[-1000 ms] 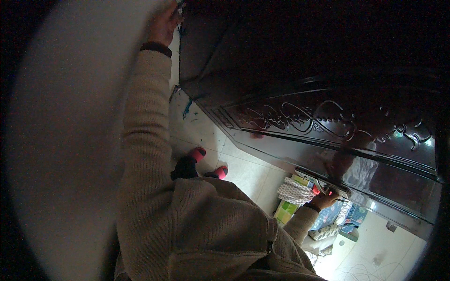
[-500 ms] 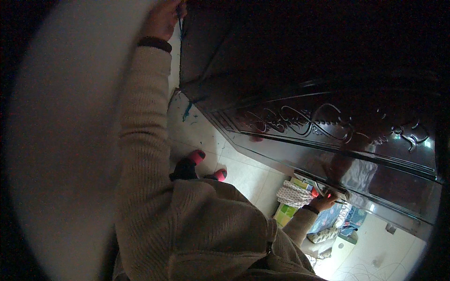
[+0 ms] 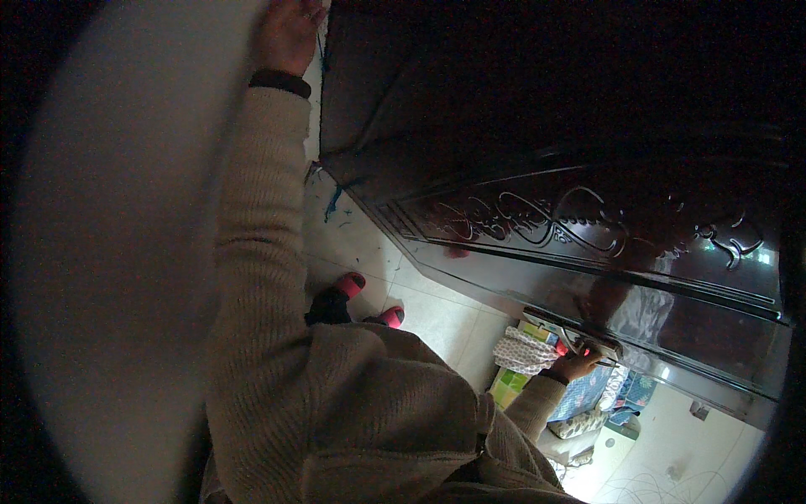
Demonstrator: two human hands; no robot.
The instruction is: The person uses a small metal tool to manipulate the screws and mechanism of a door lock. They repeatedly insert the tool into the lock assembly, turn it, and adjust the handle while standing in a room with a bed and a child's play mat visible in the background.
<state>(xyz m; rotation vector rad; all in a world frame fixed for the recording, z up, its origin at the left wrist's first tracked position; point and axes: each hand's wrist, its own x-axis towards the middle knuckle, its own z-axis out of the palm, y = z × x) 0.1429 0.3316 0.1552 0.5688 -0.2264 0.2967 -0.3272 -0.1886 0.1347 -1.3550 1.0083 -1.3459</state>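
Observation:
A dark, glossy wooden door (image 3: 520,277) with carved scrollwork fills the upper right. On the right, my right hand (image 3: 577,363) is closed around the metal door handle (image 3: 579,340) at the door's edge; a small red glow shows by the fingers. My left hand (image 3: 290,38) is raised at the top, between the pale wall and the door's far edge. Its palm shows and the fingers look loosely apart, with the tips partly cut off by the frame. I make out nothing held in it.
Blue scraps (image 3: 334,202) lie on the tiled floor (image 3: 449,315) by the door's corner. My feet are in red slippers (image 3: 350,284). Beyond the handle is a heap of patterned cloth (image 3: 525,350) and bedding. A pale wall (image 3: 126,252) stands close on my left.
My left hand's fingers have loosened from a curled shape, and its palm now shows more. My right hand stays on the handle.

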